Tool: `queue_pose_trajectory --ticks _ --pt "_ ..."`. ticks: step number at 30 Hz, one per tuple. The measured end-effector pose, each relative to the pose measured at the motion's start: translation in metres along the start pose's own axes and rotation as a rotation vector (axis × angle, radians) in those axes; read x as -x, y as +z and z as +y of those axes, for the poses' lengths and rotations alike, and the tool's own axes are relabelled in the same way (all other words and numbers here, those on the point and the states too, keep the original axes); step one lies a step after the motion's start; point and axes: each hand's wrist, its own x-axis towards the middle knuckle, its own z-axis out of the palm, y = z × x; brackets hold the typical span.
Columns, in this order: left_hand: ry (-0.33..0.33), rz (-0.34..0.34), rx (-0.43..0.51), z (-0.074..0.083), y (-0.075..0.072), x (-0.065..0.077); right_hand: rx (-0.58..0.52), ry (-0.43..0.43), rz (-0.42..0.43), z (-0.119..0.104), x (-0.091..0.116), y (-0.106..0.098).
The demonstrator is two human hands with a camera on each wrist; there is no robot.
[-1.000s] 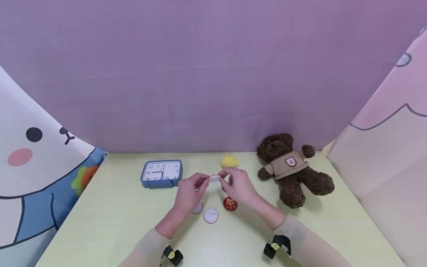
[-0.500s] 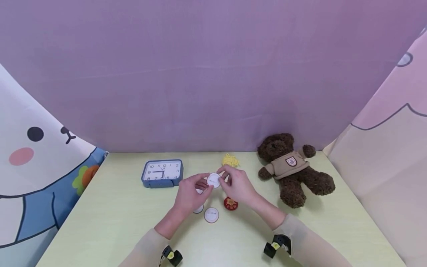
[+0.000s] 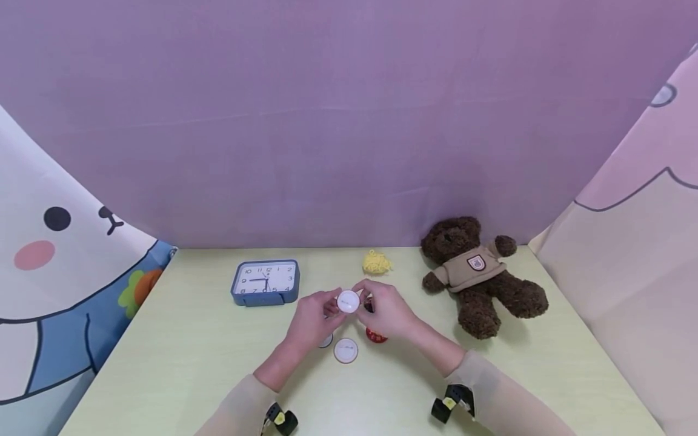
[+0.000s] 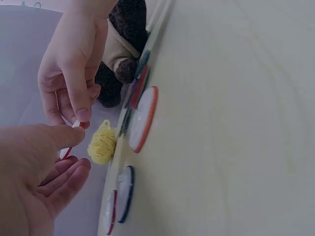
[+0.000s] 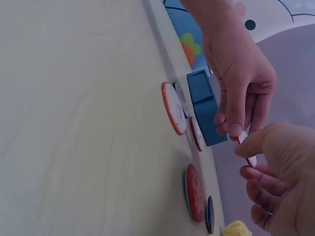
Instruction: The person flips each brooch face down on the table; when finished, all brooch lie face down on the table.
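Note:
A round pin badge [image 3: 348,301], white back toward the head camera, is held above the table between both hands. My left hand [image 3: 312,320] pinches its left edge with thumb and fingers. The thumb and fingertips of my right hand [image 3: 388,312] pinch the opposite edge. Seen almost edge-on in the right wrist view, the badge [image 5: 248,151] shows a red rim. Below the hands lie a white-backed badge [image 3: 346,350], a red badge [image 3: 376,336] with a gold figure, and a dark-rimmed badge [image 3: 326,341] partly hidden by my left hand. Another red-rimmed badge [image 5: 196,132] lies beside them.
A blue clock [image 3: 265,283] stands at the back left of the pale table [image 3: 180,351]. Yellow yarn [image 3: 376,263] lies behind the hands. At the right is a brown teddy bear [image 3: 473,275] in a beige top. A purple cloth [image 3: 349,133] hangs behind the table.
The held badge was tilted nearly edge-on a second ago and has turned its white back up toward the head camera. Both hands have come slightly lower, nearer the person.

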Motion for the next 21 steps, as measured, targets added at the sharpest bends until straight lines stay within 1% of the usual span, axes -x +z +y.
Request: queue_pose_trajectory --ticks 4,8,11,16,21 --pt "-0.009 -0.046 -0.057 -0.005 0.005 0.002 0.097 0.025 -0.026 0.002 0.004 0.007" --pt "-0.039 -0.104 -0.087 -0.008 0.008 0.004 0.199 0.043 -0.057 0.003 0.009 0.014" --pt "-0.058 -0.138 -0.114 -0.008 0.009 0.005 0.241 0.046 -0.063 0.003 0.011 0.018" --pt "-0.025 -0.145 -0.152 -0.008 0.010 0.006 0.277 0.062 -0.064 0.000 0.012 0.024" --pt "-0.007 -0.144 -0.198 -0.007 0.010 0.007 0.278 0.061 -0.094 0.000 0.012 0.026"
